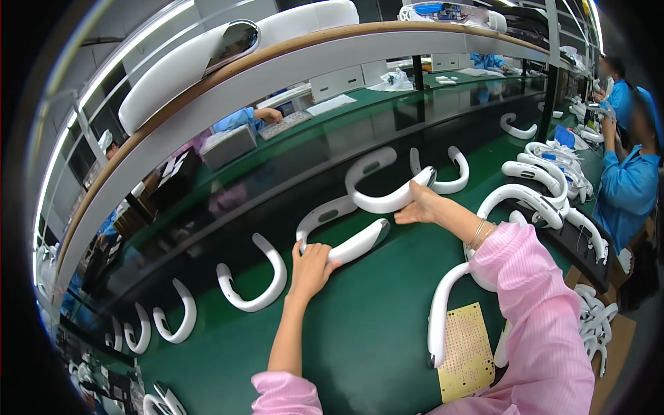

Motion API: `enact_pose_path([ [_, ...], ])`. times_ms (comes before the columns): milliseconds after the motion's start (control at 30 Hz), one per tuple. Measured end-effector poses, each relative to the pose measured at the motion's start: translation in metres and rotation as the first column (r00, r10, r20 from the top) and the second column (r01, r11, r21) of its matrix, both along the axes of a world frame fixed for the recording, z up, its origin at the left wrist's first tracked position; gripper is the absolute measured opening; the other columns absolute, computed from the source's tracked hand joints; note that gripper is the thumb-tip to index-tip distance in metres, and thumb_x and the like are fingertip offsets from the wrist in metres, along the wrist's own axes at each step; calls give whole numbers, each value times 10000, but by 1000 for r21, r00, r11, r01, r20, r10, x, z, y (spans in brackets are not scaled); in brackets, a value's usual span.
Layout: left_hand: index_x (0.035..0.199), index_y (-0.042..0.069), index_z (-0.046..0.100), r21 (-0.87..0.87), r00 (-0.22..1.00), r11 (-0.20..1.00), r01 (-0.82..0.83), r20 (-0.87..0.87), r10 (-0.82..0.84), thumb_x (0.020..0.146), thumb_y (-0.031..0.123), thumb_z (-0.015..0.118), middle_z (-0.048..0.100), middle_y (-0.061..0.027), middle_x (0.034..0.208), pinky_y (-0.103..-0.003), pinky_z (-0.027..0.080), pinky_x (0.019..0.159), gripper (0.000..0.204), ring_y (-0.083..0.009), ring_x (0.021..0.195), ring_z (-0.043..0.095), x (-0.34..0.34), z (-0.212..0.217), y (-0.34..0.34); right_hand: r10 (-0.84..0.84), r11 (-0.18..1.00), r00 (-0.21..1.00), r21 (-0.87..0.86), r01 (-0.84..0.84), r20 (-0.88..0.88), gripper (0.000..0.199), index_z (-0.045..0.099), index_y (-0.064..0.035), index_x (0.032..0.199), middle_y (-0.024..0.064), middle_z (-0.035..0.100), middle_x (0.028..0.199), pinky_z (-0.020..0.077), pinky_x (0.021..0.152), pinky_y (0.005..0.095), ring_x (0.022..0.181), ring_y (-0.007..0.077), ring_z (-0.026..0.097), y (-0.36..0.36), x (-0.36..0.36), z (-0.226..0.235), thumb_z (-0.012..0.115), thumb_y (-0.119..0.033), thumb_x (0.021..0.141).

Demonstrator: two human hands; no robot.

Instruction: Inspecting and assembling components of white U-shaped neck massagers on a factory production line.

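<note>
- Gripped at its left end by the left hand (312, 270), fingers and thumb closed round it, the nearer white device (358, 243) is held low at the middle of the bench; the farther white device (387, 202) is touched near its right end by the right hand (430, 207), though whether that hand is closed on it cannot be told.
- Most of the lower view is filled by the green bench top (373, 339).
- Across the top, a wood-edged shelf (429, 43) is seen, bent by the lens, with a large white casing (166, 79) laid on it.
- Behind the hands, the bench is bordered by a glossy black strip (297, 181), in which both devices are mirrored.
- At the far right, a co-worker dressed in blue (629, 180) is seen.
- The right arm is covered by a pink striped sleeve (529, 290).
- Beyond that sleeve, stacked curved devices (519, 196) are borne by a black tray (570, 252).
- Below the tray, white parts (596, 315) are heaped on cardboard (615, 360).
- To the left, curved devices (275, 273) are spaced in a row along the strip.
- Near the right forearm, a yellow perforated board (467, 349) is bordered on its left by another curved device (438, 321).
- Thin bracelets (478, 232) are worn on the right wrist.
</note>
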State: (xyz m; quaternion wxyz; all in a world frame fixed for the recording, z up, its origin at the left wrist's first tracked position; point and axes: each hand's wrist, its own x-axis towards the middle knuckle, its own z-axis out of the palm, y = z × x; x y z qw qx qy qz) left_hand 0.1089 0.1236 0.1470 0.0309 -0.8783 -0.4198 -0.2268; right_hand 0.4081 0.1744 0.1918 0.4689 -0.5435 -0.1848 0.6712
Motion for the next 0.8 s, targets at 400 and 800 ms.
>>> enact_pose_path([
  [400,902,16,639,89,927,962,257,258,-272,684,321,725,614,-118,753,-363,461,710,384,-316,801,592,17,156,-184,-764,-74,303,389,-918,569,600,523,-39,1113,130,560,989,457,819,418,895,303,562,-208,-67,65,740,-126,561],
  [800,1232,-84,338,40,-178,312,949,886,429,918,390,398,538,-211,1011,-403,478,783,572,-262,842,586,-13,74,-279,349,820,924,425,-383,159,370,458,-6,1068,47,529,757,439,596,266,642,127,534,-302,-64,23,627,-107,755],
])
